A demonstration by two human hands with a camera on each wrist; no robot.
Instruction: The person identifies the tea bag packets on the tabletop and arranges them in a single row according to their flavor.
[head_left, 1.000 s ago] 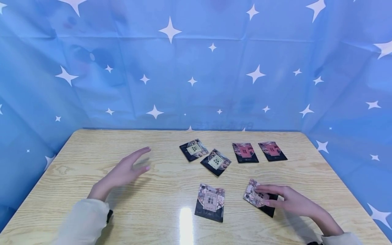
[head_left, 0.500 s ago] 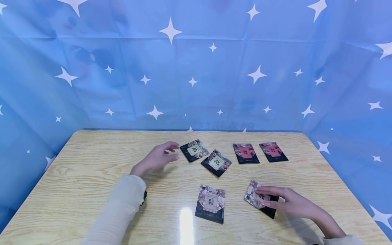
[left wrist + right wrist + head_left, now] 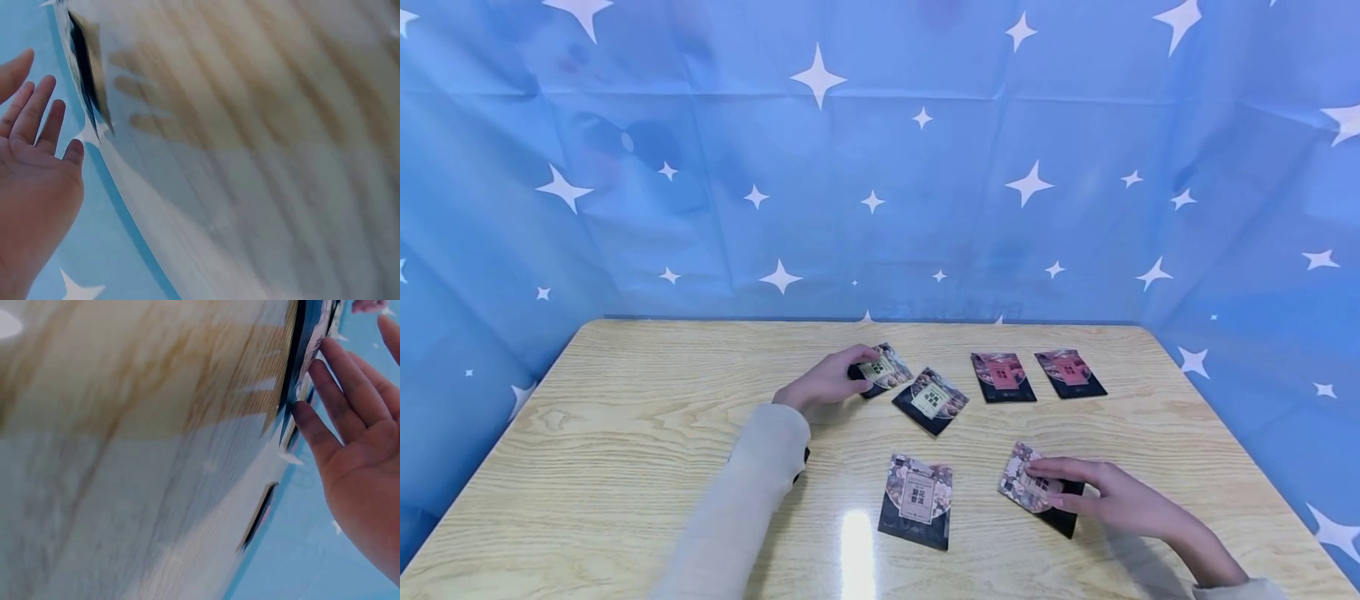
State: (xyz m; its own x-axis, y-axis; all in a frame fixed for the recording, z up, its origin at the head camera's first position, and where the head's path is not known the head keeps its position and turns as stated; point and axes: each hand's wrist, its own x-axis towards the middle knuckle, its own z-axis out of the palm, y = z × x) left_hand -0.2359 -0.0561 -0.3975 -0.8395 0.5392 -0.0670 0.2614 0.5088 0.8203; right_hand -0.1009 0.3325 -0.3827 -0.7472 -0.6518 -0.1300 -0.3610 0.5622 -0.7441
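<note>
Left grip (image 3: 829,379) is spread loosely, fingers and thumb apart, at the left end of a flat black packet with a pale green label and a flowery end (image 3: 891,368), at the upper middle of the head frame; I cannot tell if the fingertips touch it. Right grip (image 3: 1123,496) has its fingers stretched out, tips resting on a flat black packet with a pale pink flowery end (image 3: 1018,477), at the lower right.

Behind it all, a big blue cloth with white stars (image 3: 887,250) fills the top. Below is a wide table of pale yellow wood (image 3: 625,375).

All six packets lie flat on it, in matching twos. At the upper right, a black packet with a red label (image 3: 1002,375) and its red twin (image 3: 1070,372) sit fairly straight, so I think that pair is done. The green and pink pairs look crooked, so I think those are left.

One pink-labelled black packet (image 3: 916,500), lower middle, runs nearly up and down, dark end to the bottom. The pink one under the right grip runs from upper left to lower right, dark end low. The green one slants, dark end lower left, flowers upper right. Its green twin (image 3: 930,402) slants much the same way.
</note>
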